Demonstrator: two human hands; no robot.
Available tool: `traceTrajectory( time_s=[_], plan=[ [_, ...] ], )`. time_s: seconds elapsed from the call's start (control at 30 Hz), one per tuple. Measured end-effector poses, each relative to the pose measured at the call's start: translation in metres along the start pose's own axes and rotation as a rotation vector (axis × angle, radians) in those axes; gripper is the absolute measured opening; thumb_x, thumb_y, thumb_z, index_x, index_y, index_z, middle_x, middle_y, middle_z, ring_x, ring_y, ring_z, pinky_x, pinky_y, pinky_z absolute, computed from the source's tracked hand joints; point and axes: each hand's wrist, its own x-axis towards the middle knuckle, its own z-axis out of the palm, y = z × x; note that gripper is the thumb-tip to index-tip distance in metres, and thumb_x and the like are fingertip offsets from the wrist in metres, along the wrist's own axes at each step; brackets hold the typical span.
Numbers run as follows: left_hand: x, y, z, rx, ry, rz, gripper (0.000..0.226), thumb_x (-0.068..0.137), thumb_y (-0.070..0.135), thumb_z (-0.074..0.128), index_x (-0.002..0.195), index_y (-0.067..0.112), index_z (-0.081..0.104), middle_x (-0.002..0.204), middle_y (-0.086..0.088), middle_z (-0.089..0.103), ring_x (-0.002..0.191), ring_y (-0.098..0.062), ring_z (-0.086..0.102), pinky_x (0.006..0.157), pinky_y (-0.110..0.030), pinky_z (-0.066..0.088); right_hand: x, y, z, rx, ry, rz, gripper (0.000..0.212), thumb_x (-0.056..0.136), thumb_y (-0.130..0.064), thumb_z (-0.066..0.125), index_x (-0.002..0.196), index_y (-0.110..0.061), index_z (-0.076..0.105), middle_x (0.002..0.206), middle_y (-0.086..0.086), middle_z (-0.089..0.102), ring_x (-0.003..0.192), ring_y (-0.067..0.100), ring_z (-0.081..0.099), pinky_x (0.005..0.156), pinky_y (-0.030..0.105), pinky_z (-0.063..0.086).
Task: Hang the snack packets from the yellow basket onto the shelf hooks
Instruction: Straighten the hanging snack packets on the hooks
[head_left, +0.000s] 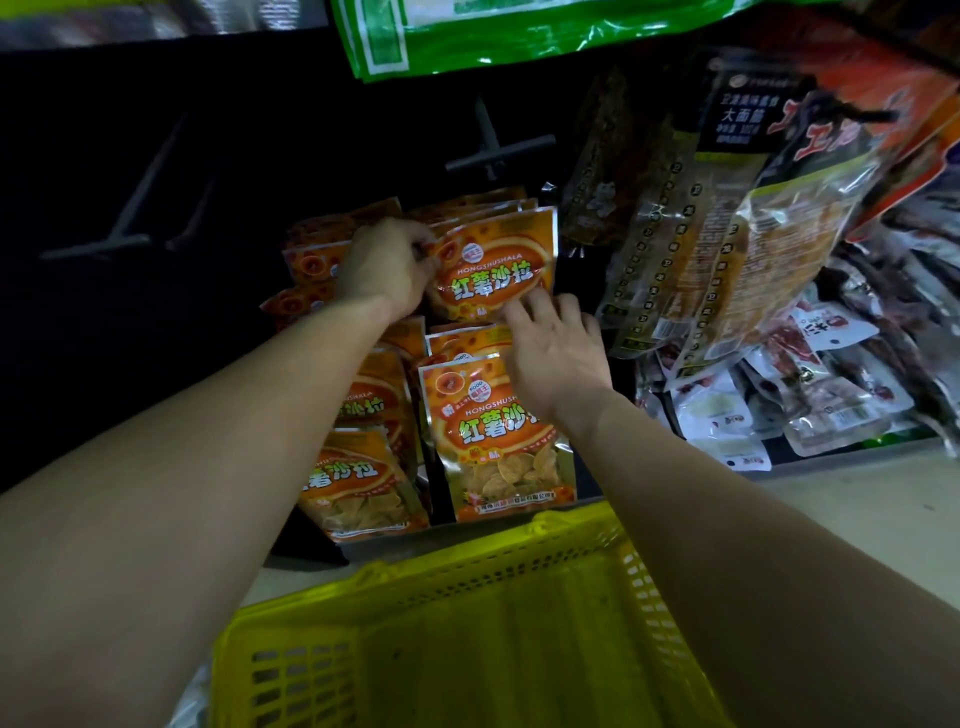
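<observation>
A dark shelf panel (208, 130) is seen behind the hands, with a grey metal hook (497, 150) above them. A yellow perforated plastic basket (291, 670) lies below the wrists. An orange foil snack packet (496, 260) is pinched at its upper corner by the left hand (387, 265) and touched at its lower edge by the straight fingers of the right hand (556, 353).

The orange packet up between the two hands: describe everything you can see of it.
The orange packet is a glossy pouch with silvery edges, a red oval panel, white Chinese characters and the word HONGSHUSHALA. It faces the camera, slightly tilted, in front of a row of like packets. The left hand pinches its upper left edge; the right hand touches its lower edge with its fingertips. Its hook cannot be seen.
</observation>
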Motion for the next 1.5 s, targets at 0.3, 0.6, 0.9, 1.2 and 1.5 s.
traceTrajectory(
  time_s=[0.3, 0.6, 0.9, 1.2, 1.5],
  plan=[
    [-0.017, -0.017, -0.003, -0.016, 0.002, 0.032, 0.022, 0.094, 0.029, 0.068, 0.113, 0.022, 0.073, 0.111, -0.004, 0.071, 0.099, -0.023, 0.064, 0.077, -0.027, 0.040, 0.001, -0.002, -0.005, 0.092, 0.080, 0.085, 0.028, 0.092, -0.012, 0.057, 0.111, -0.032, 0.063, 0.114, -0.003, 0.068, 0.114, 0.026, 0.050, 0.100, 0.053, 0.039],
    [-0.018, -0.007, -0.009, 0.039, -0.141, 0.019, 0.026, 0.094, 0.027, 0.069, 0.119, 0.022, 0.071, 0.126, -0.004, 0.068, 0.115, -0.025, 0.062, 0.100, -0.041, 0.050, 0.000, -0.003, -0.015, 0.092, 0.125, 0.073, 0.028, 0.088, -0.009, 0.061, 0.107, -0.030, 0.063, 0.105, -0.001, 0.070, 0.110, 0.026, 0.053, 0.094, 0.049, 0.043],
    [-0.008, -0.001, -0.011, -0.079, -0.280, -0.060, 0.024, 0.094, 0.037, 0.067, 0.116, 0.029, 0.067, 0.131, 0.000, 0.061, 0.114, -0.017, 0.057, 0.093, -0.034, 0.047, 0.000, 0.001, -0.018, 0.164, 0.108, 0.061, 0.020, 0.089, -0.018, 0.061, 0.106, -0.028, 0.064, 0.106, 0.001, 0.069, 0.108, 0.026, 0.053, 0.093, 0.047, 0.042],
    [-0.007, 0.003, 0.005, 0.007, -0.247, -0.029, 0.023, 0.098, 0.034, 0.061, 0.118, 0.029, 0.072, 0.129, -0.001, 0.067, 0.117, -0.021, 0.061, 0.101, -0.040, 0.051, 0.005, 0.001, -0.014, 0.147, 0.090, 0.091, 0.022, 0.091, -0.019, 0.058, 0.110, -0.028, 0.064, 0.109, 0.003, 0.068, 0.109, 0.028, 0.053, 0.094, 0.048, 0.040],
    [-0.022, -0.001, -0.013, -0.129, -0.218, 0.030, 0.027, 0.099, 0.033, 0.059, 0.123, 0.028, 0.068, 0.124, 0.002, 0.066, 0.115, -0.018, 0.060, 0.093, -0.028, 0.046, 0.001, 0.001, -0.022, 0.153, 0.056, 0.068, 0.035, 0.090, -0.026, 0.056, 0.124, -0.027, 0.062, 0.123, 0.004, 0.063, 0.116, 0.030, 0.048, 0.095, 0.047, 0.042]
  ],
)
